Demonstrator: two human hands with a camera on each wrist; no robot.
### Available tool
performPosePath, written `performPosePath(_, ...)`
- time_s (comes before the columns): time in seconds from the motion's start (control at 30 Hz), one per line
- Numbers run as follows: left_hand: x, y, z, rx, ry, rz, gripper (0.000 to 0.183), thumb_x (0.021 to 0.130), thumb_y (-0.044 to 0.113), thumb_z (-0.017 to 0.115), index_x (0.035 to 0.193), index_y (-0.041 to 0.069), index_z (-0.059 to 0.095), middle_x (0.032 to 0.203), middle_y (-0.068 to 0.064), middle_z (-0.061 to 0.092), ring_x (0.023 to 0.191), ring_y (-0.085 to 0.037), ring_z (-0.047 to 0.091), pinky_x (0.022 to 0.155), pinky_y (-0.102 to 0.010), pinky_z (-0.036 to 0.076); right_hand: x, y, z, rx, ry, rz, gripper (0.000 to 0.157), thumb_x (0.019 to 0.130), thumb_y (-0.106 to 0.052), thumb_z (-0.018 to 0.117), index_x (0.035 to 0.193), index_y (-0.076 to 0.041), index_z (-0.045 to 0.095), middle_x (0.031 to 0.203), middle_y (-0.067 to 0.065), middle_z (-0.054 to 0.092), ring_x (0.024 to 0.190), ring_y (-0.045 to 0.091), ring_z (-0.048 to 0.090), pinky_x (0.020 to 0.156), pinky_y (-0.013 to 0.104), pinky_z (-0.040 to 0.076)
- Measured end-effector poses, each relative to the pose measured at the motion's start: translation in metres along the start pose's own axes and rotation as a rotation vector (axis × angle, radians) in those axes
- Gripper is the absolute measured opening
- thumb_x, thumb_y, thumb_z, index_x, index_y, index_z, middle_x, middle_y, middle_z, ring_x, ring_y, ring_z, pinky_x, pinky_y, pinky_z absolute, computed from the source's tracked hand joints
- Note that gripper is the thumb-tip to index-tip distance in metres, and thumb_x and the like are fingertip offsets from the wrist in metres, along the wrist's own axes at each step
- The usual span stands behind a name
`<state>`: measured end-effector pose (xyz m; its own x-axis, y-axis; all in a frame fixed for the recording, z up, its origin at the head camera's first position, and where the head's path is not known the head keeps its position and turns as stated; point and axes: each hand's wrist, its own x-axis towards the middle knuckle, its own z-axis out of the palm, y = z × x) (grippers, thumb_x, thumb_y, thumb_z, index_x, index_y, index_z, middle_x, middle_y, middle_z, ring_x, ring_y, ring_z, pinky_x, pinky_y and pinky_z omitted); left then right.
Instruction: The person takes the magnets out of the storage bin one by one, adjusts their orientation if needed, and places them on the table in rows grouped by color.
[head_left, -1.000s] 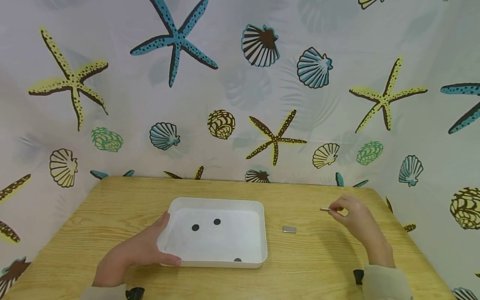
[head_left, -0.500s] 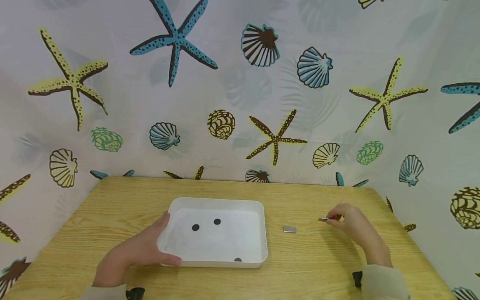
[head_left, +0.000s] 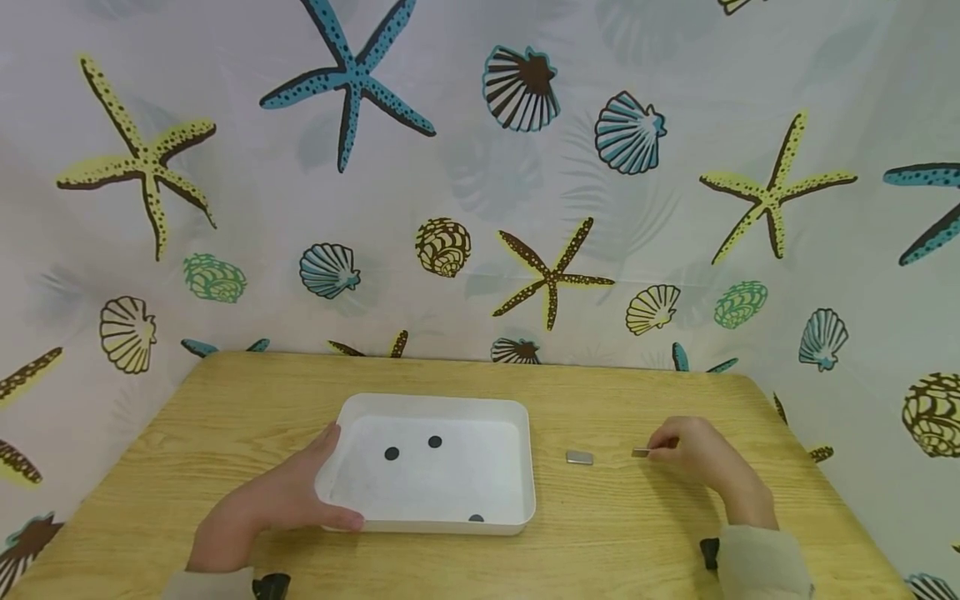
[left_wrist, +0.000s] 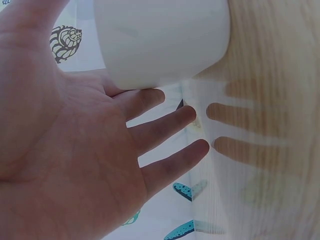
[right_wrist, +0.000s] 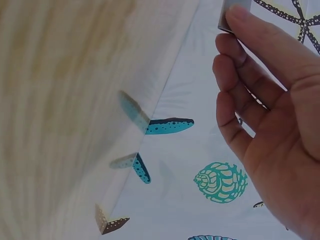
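Note:
On the table stands a shallow white rectangular tray (head_left: pixel 435 492). My left hand (head_left: pixel 288 487) holds its left end, thumb at the near edge and forefinger by the far left corner. In the left wrist view the other fingers (left_wrist: pixel 167 165) are spread straight beside the tray's wall. My right hand (head_left: pixel 701 458) pinches a small flat silver metal bar (head_left: pixel 641 452) between thumb and fingertips, low over the table. The bar's silver end (right_wrist: pixel 227 17) shows at the top of the right wrist view. A similar metal bar (head_left: pixel 580 457) lies between the tray and that hand.
Three dark round discs, one a disc (head_left: pixel 435 442) near the middle, show in the tray; the front one is partly hidden by the near wall. A white curtain (head_left: pixel 480 192) with starfish and shells stands round the back and sides of the wooden table (head_left: pixel 600 550).
My right hand has come nearer and a little left, carrying the pinched metal bar towards the lying one. The left hand and tray stay put.

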<state>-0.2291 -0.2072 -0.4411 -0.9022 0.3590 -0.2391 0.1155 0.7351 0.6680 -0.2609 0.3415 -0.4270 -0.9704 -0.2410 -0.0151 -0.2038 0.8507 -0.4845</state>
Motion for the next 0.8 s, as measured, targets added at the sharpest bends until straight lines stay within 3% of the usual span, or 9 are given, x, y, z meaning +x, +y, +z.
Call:
performPosePath(0.33,0.000,-0.001,0.000,0.010,0.001,-0.001,0.142,0.074,0.053,0.090,0.161,-0.009,-0.004,0.169,-0.035,0.000,0.155,-0.057,0.013,0.121,-0.072,0.022,0.000,-0.001,0.004,0.009,-0.046,0.095,0.004,0.085,-0.007,0.082,0.088,-0.010,0.081,0.094,0.003,0.078,0.086,0.015,0.067,0.080,0.040,0.060)
performPosePath(0.47,0.001,0.001,0.000,0.007,0.003,-0.007,0.143,0.073,0.053,0.091,0.161,-0.008,-0.004,0.169,-0.034,0.000,0.155,-0.056,0.012,0.122,-0.071,0.021,0.001,-0.001,0.004,0.010,-0.069,0.095,0.005,0.085,-0.006,0.082,0.088,-0.010,0.081,0.095,0.004,0.078,0.087,0.016,0.068,0.082,0.042,0.060)
performPosePath(0.8,-0.002,0.003,-0.001,0.001,-0.005,-0.028,0.143,0.073,0.052,0.090,0.161,-0.008,-0.004,0.170,-0.034,0.000,0.155,-0.056,0.012,0.122,-0.071,0.021,0.006,0.001,0.011,-0.008,-0.094,0.061,0.006,0.087,-0.006,0.080,0.090,-0.010,0.079,0.088,0.000,0.075,0.079,0.012,0.062,0.074,0.034,0.056)
